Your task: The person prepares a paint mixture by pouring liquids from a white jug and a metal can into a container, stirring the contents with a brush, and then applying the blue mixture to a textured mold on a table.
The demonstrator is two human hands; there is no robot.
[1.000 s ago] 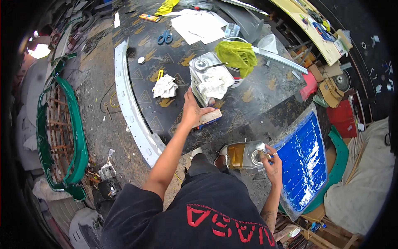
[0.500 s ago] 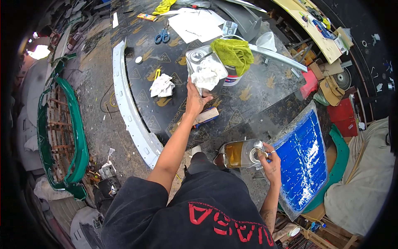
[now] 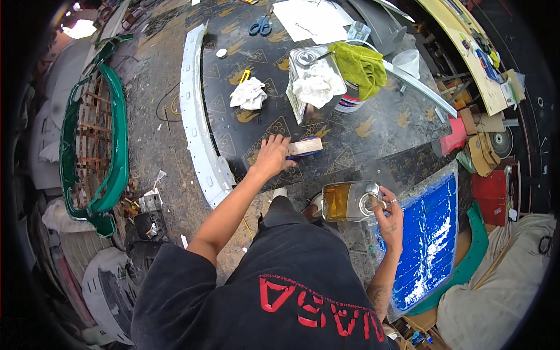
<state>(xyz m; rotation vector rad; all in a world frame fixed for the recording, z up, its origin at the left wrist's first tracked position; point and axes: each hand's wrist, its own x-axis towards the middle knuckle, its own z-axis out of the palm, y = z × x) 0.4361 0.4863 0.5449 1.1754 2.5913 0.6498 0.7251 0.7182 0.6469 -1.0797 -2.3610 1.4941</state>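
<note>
My left hand (image 3: pixel 272 156) reaches over the near part of the dark table, thumb and fingers apart. It covers the left end of a pale wooden piece with a blue side (image 3: pixel 305 147), whose kind I cannot make out. My right hand (image 3: pixel 389 217) grips the round neck end of a rectangular can (image 3: pixel 350 201) lying tilted beside my body, amber on its left part. Farther up the table stands a silver metal can (image 3: pixel 300 76) with crumpled white cloth (image 3: pixel 318 86) on its top. Another crumpled white cloth (image 3: pixel 249 94) lies to its left, against a yellow-handled tool.
A green cloth (image 3: pixel 363 67) drapes over a white bucket (image 3: pixel 349 104). Blue scissors (image 3: pixel 260 25) and white sheets (image 3: pixel 309 20) lie at the far side. A long white strip (image 3: pixel 195 116) runs along the left. A blue panel (image 3: pixel 424 242) stands at right, a green frame (image 3: pixel 118 137) at far left.
My left hand has let go of the silver can, which now stands on the table, and has come nearer, over the wooden piece. My right hand still holds the amber can. The view has shifted.
</note>
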